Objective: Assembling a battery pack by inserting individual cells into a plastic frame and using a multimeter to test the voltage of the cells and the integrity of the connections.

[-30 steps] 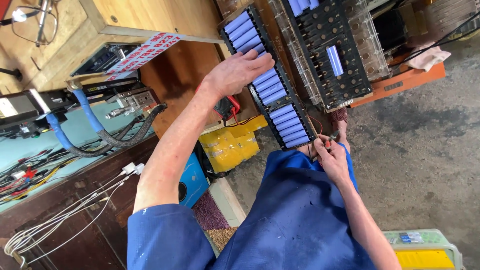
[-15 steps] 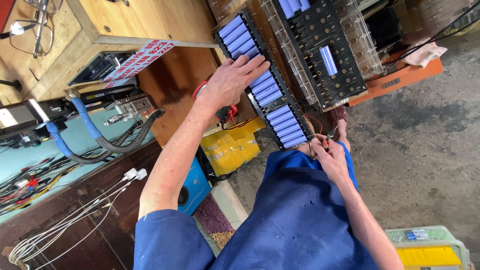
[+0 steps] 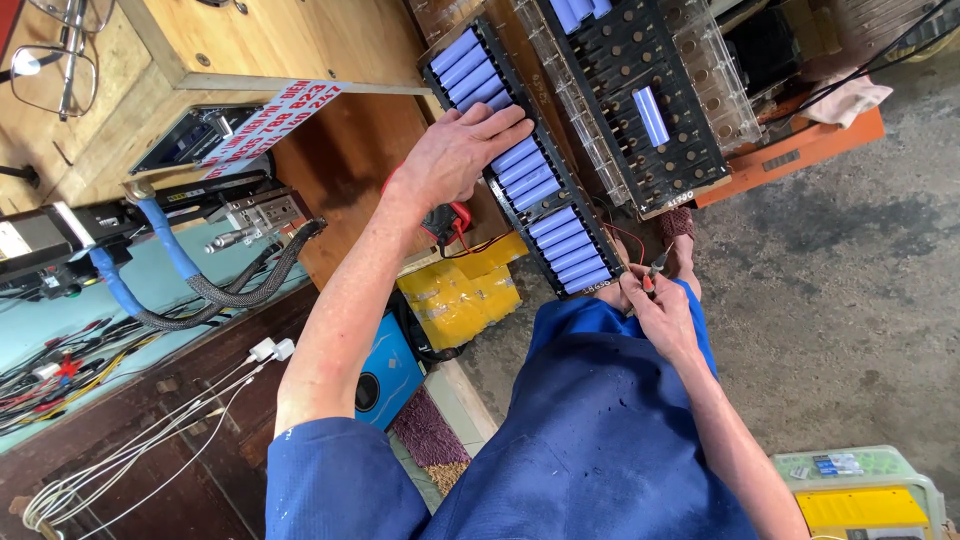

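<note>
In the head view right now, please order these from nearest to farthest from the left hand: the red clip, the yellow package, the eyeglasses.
From the left hand, which rests on the long battery tray:
1. The red clip, just below the hand.
2. The yellow package, lower, beside the blue-clad lap.
3. The eyeglasses, far off on the wooden box, top left corner.

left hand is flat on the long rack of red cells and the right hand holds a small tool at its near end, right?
Not quite: the cells are blue, not red. The head view shows the left hand flat on the rack while the right hand holds a small tool at its near end.
</note>
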